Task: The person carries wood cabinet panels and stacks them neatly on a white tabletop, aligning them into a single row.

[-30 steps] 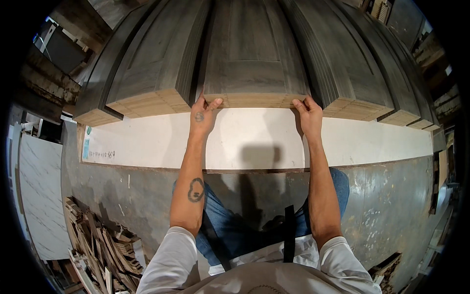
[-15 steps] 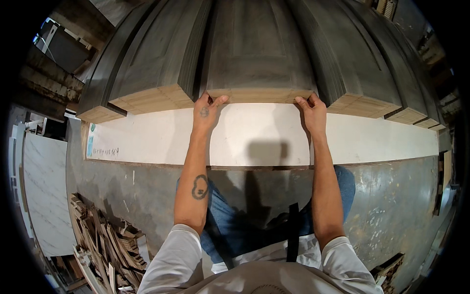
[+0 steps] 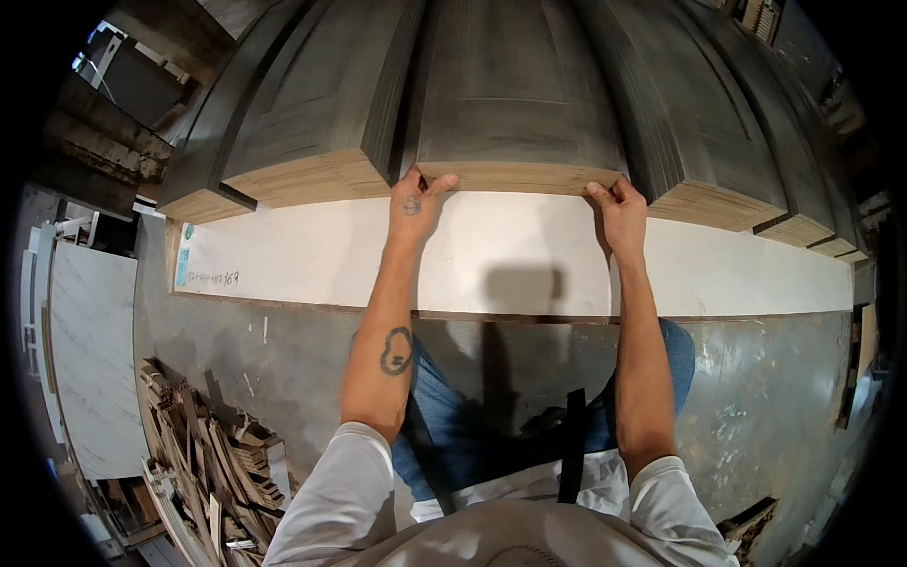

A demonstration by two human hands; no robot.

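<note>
The middle stack of dark grey-brown panelled doors (image 3: 518,128) lies flat on a white board (image 3: 529,246), its pale wood end edges facing me. At its near left corner, my left hand (image 3: 418,203) is closed, with the thumb over the end edge and the fingers in the gap along the side. My right hand (image 3: 619,208) grips the near right corner the same way. The fingertips of both hands are partly hidden in the gaps.
Matching door stacks stand close on the left (image 3: 302,123) and right (image 3: 690,123). A heap of wood scraps (image 3: 213,463) lies on the floor at lower left. Beyond it, a white marbled slab (image 3: 94,359) leans at the far left.
The whole view has shifted slightly, so everything appears a little further right. Both hands keep their grip on the middle stack's corners.
</note>
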